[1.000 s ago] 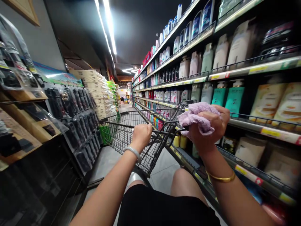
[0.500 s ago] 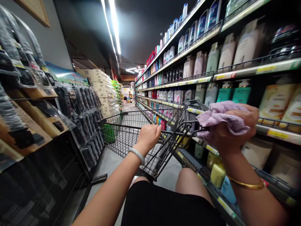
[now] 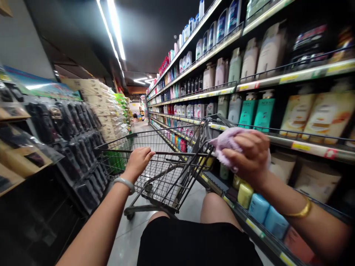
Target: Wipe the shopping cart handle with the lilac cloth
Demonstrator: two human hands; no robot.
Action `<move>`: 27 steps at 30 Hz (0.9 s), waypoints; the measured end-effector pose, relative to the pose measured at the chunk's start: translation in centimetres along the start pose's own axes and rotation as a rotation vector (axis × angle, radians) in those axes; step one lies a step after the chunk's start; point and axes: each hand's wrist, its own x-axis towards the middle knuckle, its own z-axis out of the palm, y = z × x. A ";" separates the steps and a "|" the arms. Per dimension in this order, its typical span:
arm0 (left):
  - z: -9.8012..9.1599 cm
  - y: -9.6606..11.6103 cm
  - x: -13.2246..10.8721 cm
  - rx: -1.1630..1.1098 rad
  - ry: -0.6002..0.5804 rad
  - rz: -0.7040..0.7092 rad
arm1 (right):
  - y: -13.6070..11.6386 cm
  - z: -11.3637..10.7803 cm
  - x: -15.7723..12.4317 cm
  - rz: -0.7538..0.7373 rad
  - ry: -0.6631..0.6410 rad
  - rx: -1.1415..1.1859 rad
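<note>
A dark wire shopping cart (image 3: pixel 166 177) stands in front of me, angled across the aisle, with no goods visible in its basket. My left hand (image 3: pixel 138 161), a pale bangle at its wrist, is closed over the cart's near top rail. On the right, my right hand (image 3: pixel 246 155) grips a crumpled light purple cloth (image 3: pixel 229 142) beside the cart's folded metal frame. A gold bangle circles the right wrist. Whether the cloth touches the frame cannot be made out.
Long shelves (image 3: pixel 307 147) of bottles line the right side close to my right arm. Hanging black packaged goods (image 3: pixel 69 122) and stacked cartons (image 3: pixel 94 98) border the left. Grey floor (image 3: pixel 133 236) shows beneath the cart.
The view has shifted, showing more of the right shelves and the cart's wheels. My right hand has turned and moved lower and inward with the cloth. My left hand still holds the cart.
</note>
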 end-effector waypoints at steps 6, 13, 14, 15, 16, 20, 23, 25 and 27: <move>-0.4 0.3 -0.4 -0.035 0.014 0.039 | -3.1 0.5 0.6 -0.343 -0.252 0.151; -0.7 1.6 -1.1 0.029 0.050 0.035 | -4.2 2.4 1.4 0.259 0.033 -0.096; -0.7 1.7 -1.2 0.041 0.061 0.033 | -5.0 2.9 1.1 0.277 0.029 -0.100; -0.7 1.8 -1.3 0.052 0.070 0.029 | -5.9 3.3 0.6 0.250 -0.001 -0.084; -0.7 1.8 -1.4 0.061 0.073 0.024 | -6.7 3.7 0.1 0.192 -0.054 -0.049; -1.0 1.9 -1.6 0.089 0.065 0.009 | -7.3 4.0 -1.6 0.012 -0.252 0.120; -1.0 2.2 -1.6 0.110 0.069 -0.008 | -5.7 4.0 -1.7 0.153 -0.192 0.061; -1.0 2.6 -1.6 0.130 0.077 -0.026 | -5.4 4.6 -1.6 0.296 -0.137 -0.003; -0.9 3.0 -1.5 0.151 0.085 -0.043 | -6.2 5.6 -1.8 0.355 -0.140 -0.014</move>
